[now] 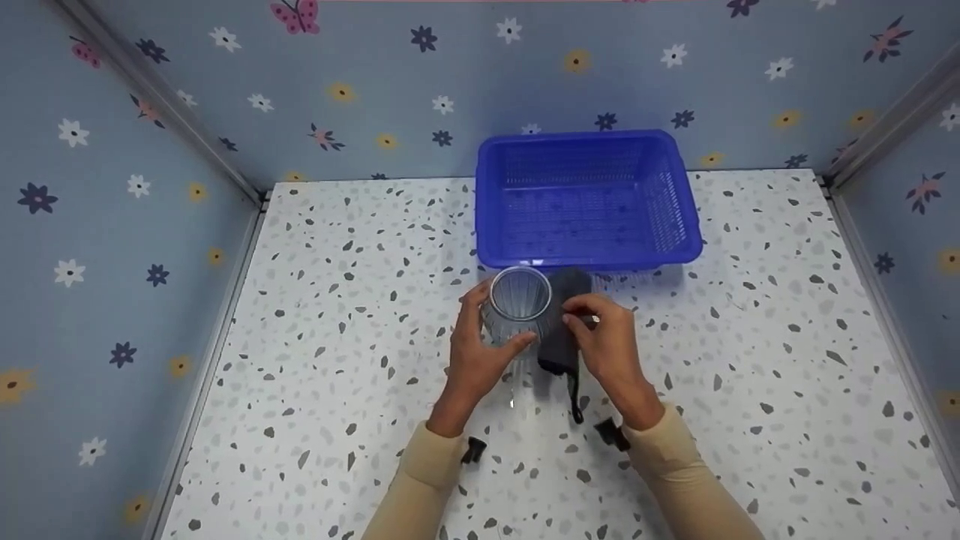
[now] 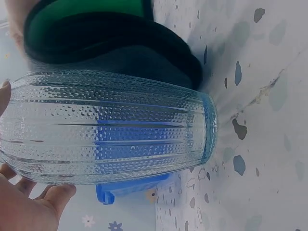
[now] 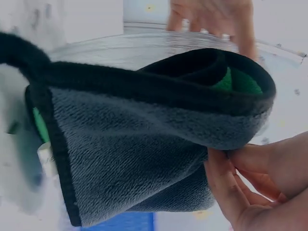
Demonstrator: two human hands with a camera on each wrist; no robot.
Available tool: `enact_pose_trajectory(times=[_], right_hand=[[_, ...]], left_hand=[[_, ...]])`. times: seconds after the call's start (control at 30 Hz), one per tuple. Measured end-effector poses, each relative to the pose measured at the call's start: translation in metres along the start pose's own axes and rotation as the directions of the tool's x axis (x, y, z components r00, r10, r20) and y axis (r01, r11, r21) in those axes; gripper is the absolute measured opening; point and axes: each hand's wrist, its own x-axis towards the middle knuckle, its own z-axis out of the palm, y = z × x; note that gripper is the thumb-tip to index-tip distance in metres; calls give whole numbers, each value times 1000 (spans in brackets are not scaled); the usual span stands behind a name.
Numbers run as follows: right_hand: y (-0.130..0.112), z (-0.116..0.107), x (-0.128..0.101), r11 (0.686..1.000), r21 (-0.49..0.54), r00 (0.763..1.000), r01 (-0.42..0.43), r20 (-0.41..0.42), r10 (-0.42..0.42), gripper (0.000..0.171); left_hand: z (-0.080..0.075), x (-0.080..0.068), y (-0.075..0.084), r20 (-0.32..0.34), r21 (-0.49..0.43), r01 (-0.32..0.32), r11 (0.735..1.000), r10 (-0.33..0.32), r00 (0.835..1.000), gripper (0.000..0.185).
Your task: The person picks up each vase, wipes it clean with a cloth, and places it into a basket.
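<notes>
A clear ribbed glass vase (image 2: 120,130) with a dotted texture stands upright on the table in the head view. My left hand (image 1: 480,349) grips it near the rim, thumb on the near side and fingers round the left. Directly to its right is a folded grey cloth (image 1: 564,322) with black edging, a hanging loop and a green inner face. My right hand (image 1: 609,341) pinches the cloth (image 3: 139,144) between thumb and fingertips at its right side. In the right wrist view the vase is partly hidden behind the cloth.
A blue plastic basket (image 1: 589,264) with perforated walls stands just beyond the vase and cloth, close to the back panel. The white speckled table (image 1: 337,360) is enclosed by flower-patterned panels (image 1: 390,90) at the back and both sides.
</notes>
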Motion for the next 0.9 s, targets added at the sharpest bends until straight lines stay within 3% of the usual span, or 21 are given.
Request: enact_pose_trajectory(times=[0.4, 0.57, 0.9], right_hand=[[47, 27, -9, 999, 26, 998, -44, 38, 43, 11], [59, 37, -9, 998, -23, 996, -54, 75, 55, 11], [62, 39, -9, 997, -33, 995, -68, 76, 70, 11]], left_hand=[[-2, -2, 3, 5, 31, 17, 999, -18, 1000, 84], [-1, -2, 2, 8, 27, 23, 999, -24, 1000, 86], [-1, 0, 2, 9, 13, 17, 1000, -17, 1000, 85]])
